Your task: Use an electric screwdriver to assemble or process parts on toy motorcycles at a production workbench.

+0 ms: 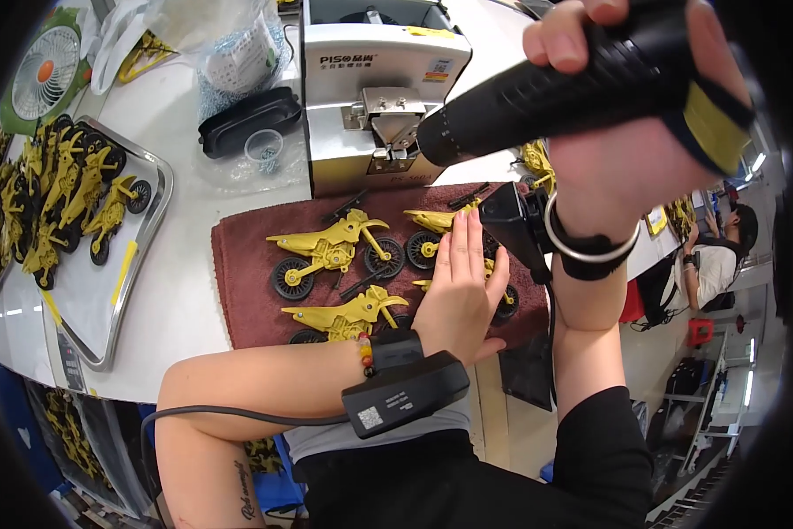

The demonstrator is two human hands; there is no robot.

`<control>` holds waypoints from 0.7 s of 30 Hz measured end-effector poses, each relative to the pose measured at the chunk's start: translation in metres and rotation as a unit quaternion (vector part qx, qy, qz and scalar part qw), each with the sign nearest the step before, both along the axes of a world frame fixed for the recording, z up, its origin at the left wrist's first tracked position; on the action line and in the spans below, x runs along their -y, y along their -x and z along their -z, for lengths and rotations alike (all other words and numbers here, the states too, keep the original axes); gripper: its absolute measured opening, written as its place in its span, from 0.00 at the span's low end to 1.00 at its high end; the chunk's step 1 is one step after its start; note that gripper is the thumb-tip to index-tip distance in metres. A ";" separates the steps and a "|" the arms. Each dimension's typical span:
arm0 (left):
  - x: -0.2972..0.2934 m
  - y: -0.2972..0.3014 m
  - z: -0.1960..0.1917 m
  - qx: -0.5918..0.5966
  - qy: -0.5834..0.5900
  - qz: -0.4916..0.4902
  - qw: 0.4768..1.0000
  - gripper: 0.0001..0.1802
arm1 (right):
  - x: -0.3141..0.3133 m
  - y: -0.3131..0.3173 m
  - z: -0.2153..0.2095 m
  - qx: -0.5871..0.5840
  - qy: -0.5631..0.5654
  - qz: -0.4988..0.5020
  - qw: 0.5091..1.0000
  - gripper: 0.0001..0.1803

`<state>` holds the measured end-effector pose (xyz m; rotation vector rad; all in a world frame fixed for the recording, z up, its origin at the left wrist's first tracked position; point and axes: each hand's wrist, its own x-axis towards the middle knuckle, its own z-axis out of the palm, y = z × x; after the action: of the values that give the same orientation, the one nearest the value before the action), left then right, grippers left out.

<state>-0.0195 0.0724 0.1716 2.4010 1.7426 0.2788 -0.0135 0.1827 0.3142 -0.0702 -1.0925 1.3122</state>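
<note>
Several yellow toy motorcycles with black wheels lie on a brown towel (pixel 238 273). My left hand (pixel 458 304) rests flat, fingers stretched out, over the toy motorcycles on the right side and partly hides them; one toy motorcycle (pixel 427 220) shows beside the fingertips. To its left lie an uncovered toy motorcycle (pixel 330 247) and a nearer toy motorcycle (pixel 348 316), partly behind my left wrist. Raised at the upper right, my right hand (pixel 599 167) is wrapped round a black electric screwdriver (pixel 520 106). The screwdriver's front end is at the outlet of the silver screw feeder (pixel 335 145).
At left, a metal tray (pixel 154 229) bears piled toy motorcycles. A small clear cup (pixel 264 148) with screws, a black dish (pixel 251 122) and a bag (pixel 242 66) stand left of the feeder. A green fan (pixel 44 75) is far left. Another person (pixel 722 251) sits at right.
</note>
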 end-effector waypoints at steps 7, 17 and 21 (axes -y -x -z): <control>-0.001 0.000 0.003 -0.013 -0.055 -0.002 0.998 0.52 | 0.020 0.023 -0.006 0.078 -0.064 0.025 0.995 0.17; 0.000 -0.001 0.011 0.008 -0.072 -0.022 0.997 0.50 | 0.015 0.013 0.008 0.160 -0.132 -0.011 0.978 0.18; -0.003 -0.005 -0.004 -0.013 0.004 0.013 1.000 0.49 | 0.004 -0.051 0.002 0.248 -0.062 -0.266 0.929 0.20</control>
<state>-0.0146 0.0749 0.1751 2.4301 1.7182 0.2384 0.0378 0.1787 0.3121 -0.0076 -1.7063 1.7590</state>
